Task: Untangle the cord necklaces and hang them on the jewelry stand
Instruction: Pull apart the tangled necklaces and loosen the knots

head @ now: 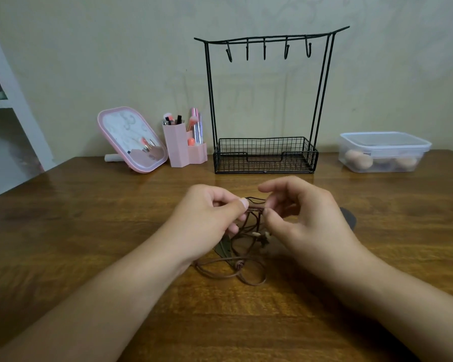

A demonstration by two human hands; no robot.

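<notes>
Both forearms are reaching in over the wooden table [89, 231], and the left hand [207, 218] and right hand [304, 218] are each pinching a strand of the tangled cord necklaces [236, 257], lifting part while loops are lying on the wood. Untangling is under way (nothing hung yet); next, I judge, one cord needs teasing free for the jewelry stand [266, 100] behind.

A single head-worn wide-angle view looks forward and down from close above the counter [89, 231], both forearms entering from the bottom edge, the wall facing it beyond.
</notes>
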